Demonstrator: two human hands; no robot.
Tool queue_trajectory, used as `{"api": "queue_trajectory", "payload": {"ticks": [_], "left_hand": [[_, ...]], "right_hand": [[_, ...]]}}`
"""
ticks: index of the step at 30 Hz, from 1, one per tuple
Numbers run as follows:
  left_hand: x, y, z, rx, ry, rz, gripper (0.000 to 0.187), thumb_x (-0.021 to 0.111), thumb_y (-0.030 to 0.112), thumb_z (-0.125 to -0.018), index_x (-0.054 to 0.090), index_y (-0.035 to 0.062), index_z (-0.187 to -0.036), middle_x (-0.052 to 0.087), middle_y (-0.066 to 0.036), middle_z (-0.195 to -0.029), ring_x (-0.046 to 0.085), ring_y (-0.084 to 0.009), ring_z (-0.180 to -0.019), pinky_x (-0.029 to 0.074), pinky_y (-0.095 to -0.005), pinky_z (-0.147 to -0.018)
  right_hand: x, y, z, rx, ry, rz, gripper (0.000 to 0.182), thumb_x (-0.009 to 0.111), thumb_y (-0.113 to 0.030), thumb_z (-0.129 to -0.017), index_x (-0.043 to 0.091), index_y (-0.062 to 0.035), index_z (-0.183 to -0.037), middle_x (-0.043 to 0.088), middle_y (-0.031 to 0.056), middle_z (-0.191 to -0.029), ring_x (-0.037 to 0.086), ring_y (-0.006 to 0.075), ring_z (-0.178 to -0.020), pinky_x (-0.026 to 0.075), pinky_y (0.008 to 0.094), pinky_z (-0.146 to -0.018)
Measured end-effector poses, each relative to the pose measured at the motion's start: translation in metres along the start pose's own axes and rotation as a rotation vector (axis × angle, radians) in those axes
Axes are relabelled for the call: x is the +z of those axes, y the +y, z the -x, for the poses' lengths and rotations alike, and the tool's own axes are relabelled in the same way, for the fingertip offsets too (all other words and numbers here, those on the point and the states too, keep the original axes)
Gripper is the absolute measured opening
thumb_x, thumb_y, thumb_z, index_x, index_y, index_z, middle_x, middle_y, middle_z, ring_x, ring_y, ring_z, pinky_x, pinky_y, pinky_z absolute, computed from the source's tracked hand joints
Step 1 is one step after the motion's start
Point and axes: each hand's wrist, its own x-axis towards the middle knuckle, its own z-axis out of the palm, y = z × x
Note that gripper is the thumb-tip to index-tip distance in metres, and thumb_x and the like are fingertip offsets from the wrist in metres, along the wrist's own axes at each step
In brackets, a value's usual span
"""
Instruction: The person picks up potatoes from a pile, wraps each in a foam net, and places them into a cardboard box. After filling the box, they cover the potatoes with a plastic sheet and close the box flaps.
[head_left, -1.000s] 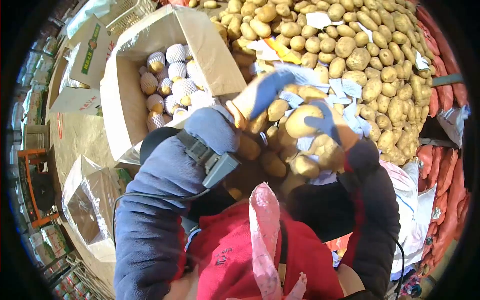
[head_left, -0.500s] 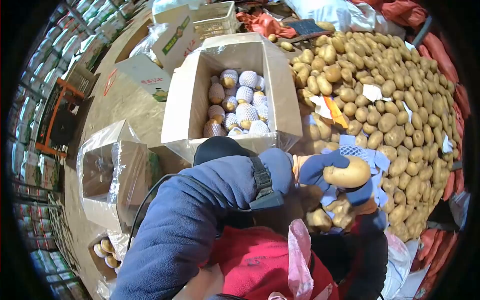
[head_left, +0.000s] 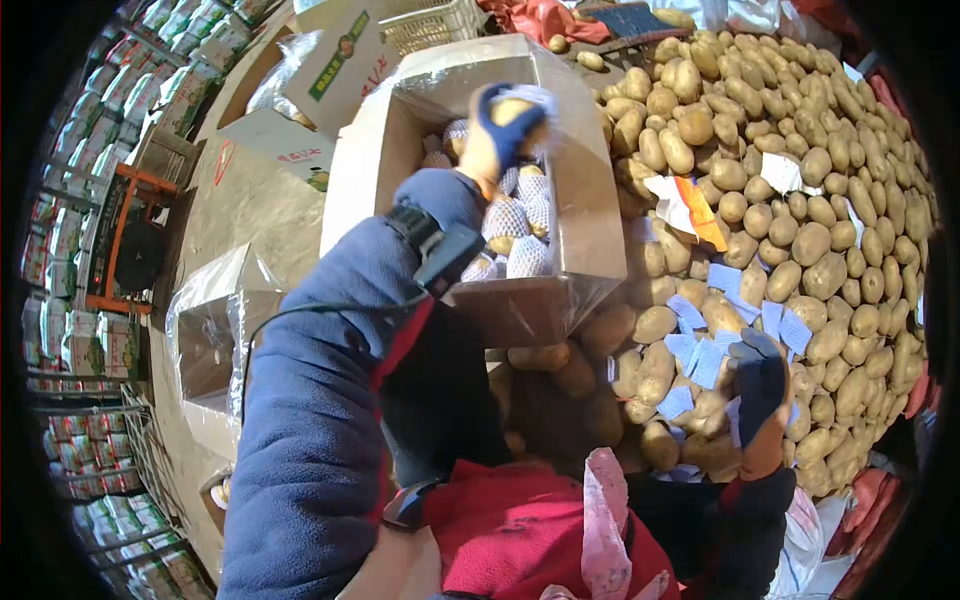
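Observation:
My left hand [head_left: 508,125], in a blue glove, is closed around a potato [head_left: 522,108] partly covered by a pale foam net, blurred by motion. It is over the open cardboard box [head_left: 590,225], above net-wrapped potatoes [head_left: 506,220]. My right hand [head_left: 762,385], in a dark blue glove, is at the near part of the potato pile [head_left: 800,240], with its fingers stretched forward and no potato in it. Light-blue foam nets [head_left: 705,362] lie on the potatoes just left of that hand.
A second plastic-lined box [head_left: 215,340] stands at the left, and a printed box [head_left: 275,140] behind it. A crate [head_left: 425,28] and red sacks [head_left: 540,18] are at the back. Stacked cartons [head_left: 90,340] line the far left, beside an orange-framed cart [head_left: 125,240].
My left hand has moved from the pile, up and left, to over the box with the netted potato. My right hand has let go of that potato and is slightly farther right.

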Motion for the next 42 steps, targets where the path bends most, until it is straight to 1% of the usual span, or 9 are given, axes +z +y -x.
{"api": "queue_trajectory", "payload": {"ticks": [9,13,22,28,30,33,40,41,42], "left_hand": [[-0.051,-0.223,-0.04,-0.015,-0.558,-1.084,0.071,0.071,0.025,-0.082,0.037,0.0235,-0.144,0.045,-0.028,-0.134,0.047,-0.0396,-0.123,0.041,-0.043,-0.101],[-0.072,-0.222,-0.081,-0.03,-0.471,-0.423,0.037,0.065,0.012,-0.085,0.06,0.0081,-0.122,0.064,-0.015,-0.114,0.058,-0.0249,-0.106,0.046,-0.0344,-0.092],[0.018,0.063,0.03,0.115,-0.416,0.072,0.028,0.056,0.016,-0.094,0.062,0.0056,-0.119,0.064,-0.003,-0.111,0.057,-0.0096,-0.101,0.045,-0.0239,-0.084],[0.096,0.071,0.14,0.069,-0.695,-0.006,0.042,0.066,0.009,-0.086,0.053,0.0063,-0.127,0.057,-0.006,-0.119,0.052,-0.0115,-0.105,0.044,-0.025,-0.088],[0.13,0.059,0.169,0.425,-0.727,-0.008,0.064,0.073,0.006,-0.08,0.044,0.01,-0.137,0.052,-0.005,-0.123,0.051,-0.0113,-0.1,0.047,-0.0239,-0.077],[0.145,0.077,0.188,-0.266,-1.019,0.133,0.063,0.073,0.005,-0.08,0.047,0.0125,-0.137,0.056,-0.001,-0.096,0.054,-0.0084,-0.081,0.048,-0.0228,-0.063],[0.136,0.073,0.182,-0.626,-1.216,0.342,0.038,0.066,0.014,-0.088,0.055,0.0076,-0.124,0.06,-0.001,-0.091,0.056,-0.0086,-0.076,0.046,-0.0228,-0.063],[0.137,0.072,0.177,0.199,-1.252,0.214,0.036,0.066,0.014,-0.087,0.056,0.0059,-0.121,0.06,0.0,-0.09,0.056,-0.0086,-0.076,0.046,-0.0231,-0.064],[0.133,0.07,0.174,0.02,-1.332,0.072,0.033,0.066,0.015,-0.087,0.057,0.0038,-0.117,0.06,0.001,-0.088,0.056,-0.0082,-0.076,0.046,-0.0235,-0.065]], "right_hand": [[-0.027,0.08,-0.033,0.155,-0.275,0.645,0.023,0.055,-0.005,-0.084,0.066,-0.0027,-0.104,0.065,0.0171,-0.103,0.061,0.0341,-0.097,0.047,0.0393,-0.085],[-0.017,0.175,-0.03,0.029,-0.402,0.762,0.03,0.051,-0.006,-0.082,0.064,-0.0063,-0.109,0.064,0.0148,-0.107,0.057,0.0341,-0.103,0.044,0.0417,-0.091],[0.044,0.265,-0.03,-0.351,-0.177,1.662,0.025,0.045,-0.022,-0.09,0.062,-0.0215,-0.109,0.059,0.006,-0.108,0.055,0.0262,-0.103,0.044,0.0407,-0.086],[-0.018,0.085,-0.064,0.161,-0.251,-0.091,0.048,0.07,-0.017,-0.082,0.054,-0.0054,-0.125,0.064,0.0082,-0.101,0.059,0.0132,-0.086,0.05,0.031,-0.077],[-0.024,-0.006,-0.033,0.025,-0.289,0.101,0.041,0.07,-0.013,-0.081,0.058,-0.0035,-0.119,0.064,0.0064,-0.099,0.058,0.0114,-0.087,0.05,0.0281,-0.074],[-0.024,-0.014,-0.006,0.167,-0.221,-0.017,0.033,0.072,-0.014,-0.082,0.061,-0.0015,-0.111,0.065,0.0035,-0.096,0.06,0.0091,-0.084,0.05,0.0257,-0.076],[-0.027,0.017,-0.012,-0.031,0.028,-0.183,0.026,0.075,-0.012,-0.079,0.064,-0.0013,-0.1,0.065,0.0016,-0.091,0.058,0.0084,-0.08,0.048,0.0248,-0.073],[-0.026,0.016,-0.013,-0.06,0.0,-0.141,0.023,0.073,-0.011,-0.08,0.064,-0.0011,-0.1,0.065,0.0016,-0.091,0.058,0.0082,-0.08,0.048,0.0247,-0.072],[-0.024,0.014,-0.014,-0.089,-0.027,-0.099,0.021,0.071,-0.011,-0.082,0.064,-0.0008,-0.099,0.064,0.0015,-0.091,0.057,0.0081,-0.08,0.048,0.0245,-0.071]]}}
